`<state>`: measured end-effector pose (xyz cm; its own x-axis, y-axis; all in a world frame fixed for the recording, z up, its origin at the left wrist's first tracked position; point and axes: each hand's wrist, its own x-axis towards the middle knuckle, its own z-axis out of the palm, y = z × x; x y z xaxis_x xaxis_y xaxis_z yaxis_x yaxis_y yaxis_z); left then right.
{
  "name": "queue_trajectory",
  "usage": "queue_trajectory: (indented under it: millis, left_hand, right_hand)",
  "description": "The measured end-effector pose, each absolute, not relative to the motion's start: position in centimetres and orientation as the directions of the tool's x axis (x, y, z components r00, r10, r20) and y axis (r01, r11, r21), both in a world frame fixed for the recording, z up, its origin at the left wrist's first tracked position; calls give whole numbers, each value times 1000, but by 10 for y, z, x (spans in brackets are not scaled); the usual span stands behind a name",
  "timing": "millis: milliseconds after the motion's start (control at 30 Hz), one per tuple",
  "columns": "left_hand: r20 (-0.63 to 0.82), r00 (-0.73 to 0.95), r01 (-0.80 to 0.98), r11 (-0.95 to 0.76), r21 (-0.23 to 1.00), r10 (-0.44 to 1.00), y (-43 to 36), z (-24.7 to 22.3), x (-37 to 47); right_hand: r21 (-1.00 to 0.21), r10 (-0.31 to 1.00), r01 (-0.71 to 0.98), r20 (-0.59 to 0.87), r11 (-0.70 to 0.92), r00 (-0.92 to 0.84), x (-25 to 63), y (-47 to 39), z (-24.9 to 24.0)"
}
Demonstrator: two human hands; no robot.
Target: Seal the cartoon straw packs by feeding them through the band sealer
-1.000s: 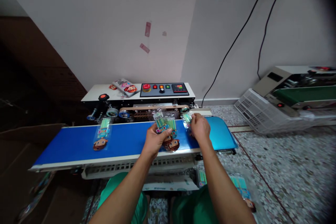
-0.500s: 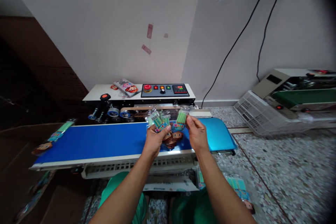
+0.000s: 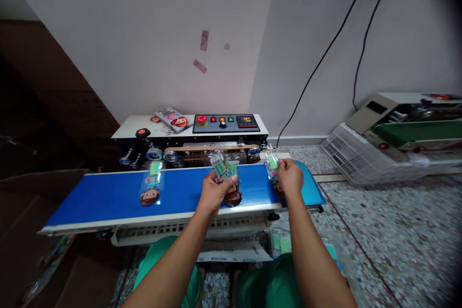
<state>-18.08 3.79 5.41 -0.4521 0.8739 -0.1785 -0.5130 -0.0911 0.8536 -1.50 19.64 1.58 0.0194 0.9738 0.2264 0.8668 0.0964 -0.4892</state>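
The left hand (image 3: 212, 193) grips clear packets (image 3: 234, 197), green sticks above brown-haired cartoon heads; the right hand (image 3: 290, 178) pinches another packet (image 3: 272, 161) at the blue conveyor belt's (image 3: 184, 185) right end. Behind: band sealer (image 3: 132, 128), pale wall (image 3: 151, 38).

2 bare forearms (image 3: 182, 250) forward, left fingers (image 3: 227, 184) in grip, right fingers (image 3: 284, 167) in pinch

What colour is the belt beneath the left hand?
The belt is blue, best seen in the head view.
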Motion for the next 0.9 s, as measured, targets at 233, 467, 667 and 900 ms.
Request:
queue_trajectory:
  millis: [233, 467, 667, 900]
  left_hand:
    - [-196, -478, -486, -71, 871, 856, 38, 50, -183]
    - [-135, -516, -482, -156, 862, 846, 42, 46, -184]
    - [-111, -516, -484, -181, 856, 849, 43, 44, -186]
    - [-74, -525, -472, -217, 855, 848, 44, 46, -189]
  right_hand:
    - [-643, 936, 687, 303, 340, -180, -54, 179, 22]
    - [-958, 852, -53, 277, 283, -444, -67, 122, 39]
    - [-895, 865, -64, 444, 442, -234, -61, 119, 46]
    - [-896, 866, 14, 425, 444, -263, -59, 120, 46]
